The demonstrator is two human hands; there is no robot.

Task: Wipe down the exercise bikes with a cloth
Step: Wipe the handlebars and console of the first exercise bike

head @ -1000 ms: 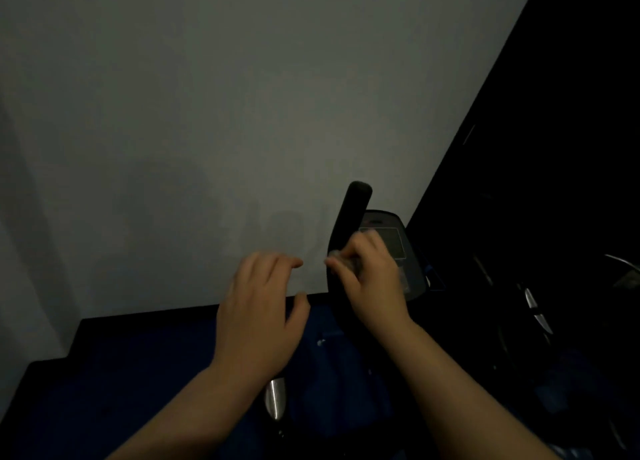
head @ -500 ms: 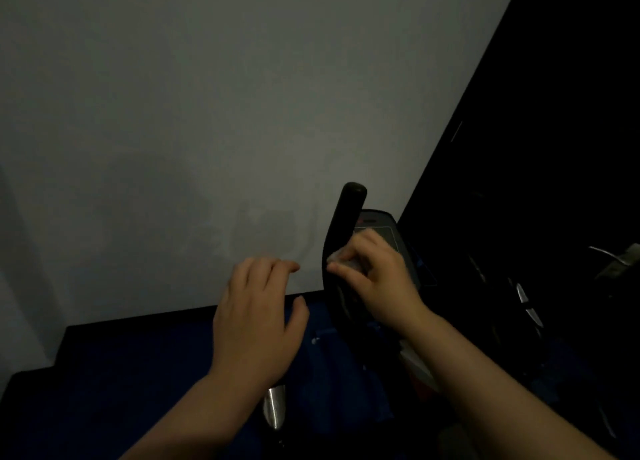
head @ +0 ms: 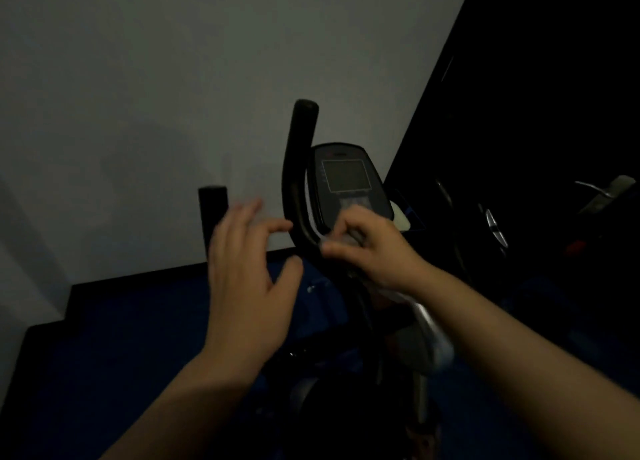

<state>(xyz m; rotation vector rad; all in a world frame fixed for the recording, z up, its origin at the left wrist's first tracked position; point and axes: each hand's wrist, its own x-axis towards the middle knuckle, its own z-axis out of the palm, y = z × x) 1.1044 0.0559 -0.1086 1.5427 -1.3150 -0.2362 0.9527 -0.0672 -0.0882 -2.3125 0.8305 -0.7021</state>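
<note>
Dimly, right grip (head: pixel 372 248) pinching cloth (head: pixel 341 243) against handlebar (head: pixel 296 182), left grip (head: pixel 247 269) spread, empty.

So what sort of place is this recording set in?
Probably a dim gym or home workout room. An exercise bike's console and upright handlebar stand by a plain wall, and more equipment shows dimly to the right.

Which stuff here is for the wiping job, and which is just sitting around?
For the job:
- cloth, bunched in the right hand
- bike's curved handlebar
- bike's console
- short handlebar by the open left hand

Just there:
- grey wall
- blue floor
- dark machines on the right, too dim to identify
</note>
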